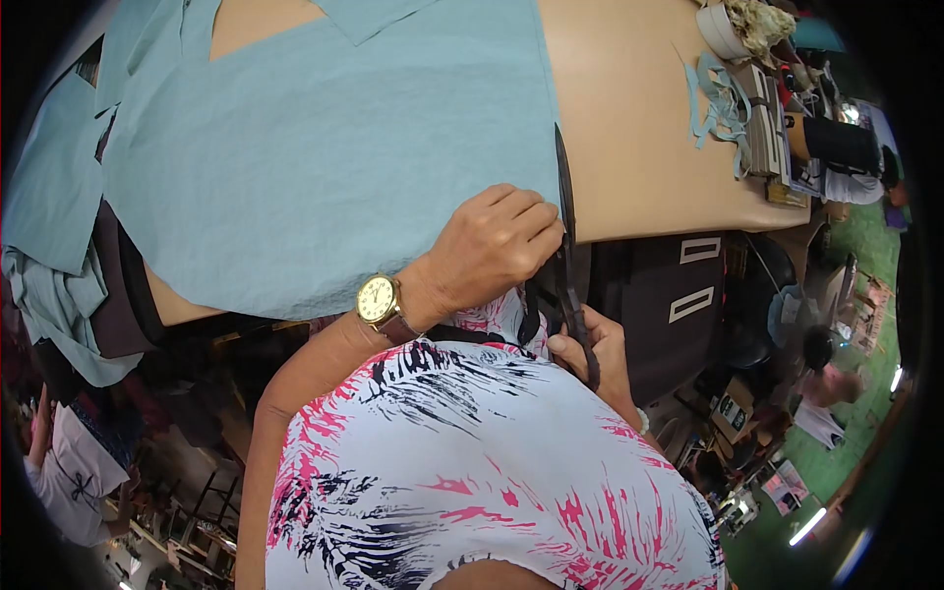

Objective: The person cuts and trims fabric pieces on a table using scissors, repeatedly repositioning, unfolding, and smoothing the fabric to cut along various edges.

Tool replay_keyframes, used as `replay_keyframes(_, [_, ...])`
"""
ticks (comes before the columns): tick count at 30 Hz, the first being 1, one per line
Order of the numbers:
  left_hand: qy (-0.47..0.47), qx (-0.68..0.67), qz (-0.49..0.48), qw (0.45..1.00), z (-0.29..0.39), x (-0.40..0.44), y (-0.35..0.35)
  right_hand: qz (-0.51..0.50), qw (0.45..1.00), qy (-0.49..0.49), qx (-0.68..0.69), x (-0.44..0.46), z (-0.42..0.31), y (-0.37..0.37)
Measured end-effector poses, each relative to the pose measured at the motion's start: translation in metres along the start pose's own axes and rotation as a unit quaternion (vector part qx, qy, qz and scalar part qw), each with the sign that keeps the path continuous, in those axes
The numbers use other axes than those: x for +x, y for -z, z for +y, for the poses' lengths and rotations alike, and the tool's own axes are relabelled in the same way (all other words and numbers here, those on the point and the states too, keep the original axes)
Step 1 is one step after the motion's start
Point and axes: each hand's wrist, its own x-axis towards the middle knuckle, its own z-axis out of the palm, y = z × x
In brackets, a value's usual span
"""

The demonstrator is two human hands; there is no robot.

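A large piece of light blue fabric point(334, 167) lies spread over the tan table and reaches its near edge. My left hand point(501, 236), with a watch point(378, 298) on the wrist, is closed at the fabric's right edge, fingers curled and pinching it. Black scissors point(570, 285) point away from my body along that same edge, right beside my left fingers. Lower down, close to my torso, my right hand point(605, 354) is wrapped round the scissors' handles. The blades partly hide behind the fabric and my left hand, so how wide they stand apart cannot be seen.
The tan tabletop point(629, 118) extends right of the fabric. Light blue strips point(723, 103), a stack of boxes point(762, 128) and a white container point(723, 31) sit at its far right. More blue fabric point(59, 187) hangs at left. Another person point(79, 482) is at lower left.
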Motion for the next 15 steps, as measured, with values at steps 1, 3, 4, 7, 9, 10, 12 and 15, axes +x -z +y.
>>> replay_keyframes(1, [0.001,-0.002,-0.001,1.0,0.0,0.0,0.0,0.0,1.0,-0.002,0.001,0.0,0.0,0.0])
replay_keyframes(3, [0.003,-0.007,-0.002,1.0,0.0,-0.001,-0.001,0.001,1.0,-0.007,0.001,-0.001,0.001,0.0])
replay_keyframes(4, [0.002,-0.009,0.0,1.0,0.0,-0.001,-0.001,0.007,1.0,-0.015,-0.003,-0.001,0.0,0.0])
replay_keyframes(7, [0.0,-0.016,0.004,1.0,0.0,-0.001,0.0,0.009,1.0,-0.024,-0.004,-0.002,-0.001,0.0])
replay_keyframes(9, [-0.003,-0.02,0.01,1.0,0.0,-0.001,0.0,-0.009,1.0,-0.009,0.01,-0.002,0.001,0.002])
replay_keyframes(10, [-0.007,-0.022,0.015,1.0,0.0,-0.001,0.0,-0.021,1.0,0.011,0.017,0.0,0.0,0.002])
replay_keyframes(12, [-0.015,-0.024,0.025,0.999,0.001,-0.001,0.001,-0.043,0.997,0.053,0.032,0.004,-0.002,0.002])
replay_keyframes(15, [-0.015,-0.041,0.02,0.999,0.005,-0.004,0.003,-0.051,0.997,0.017,0.057,0.01,-0.007,0.0])
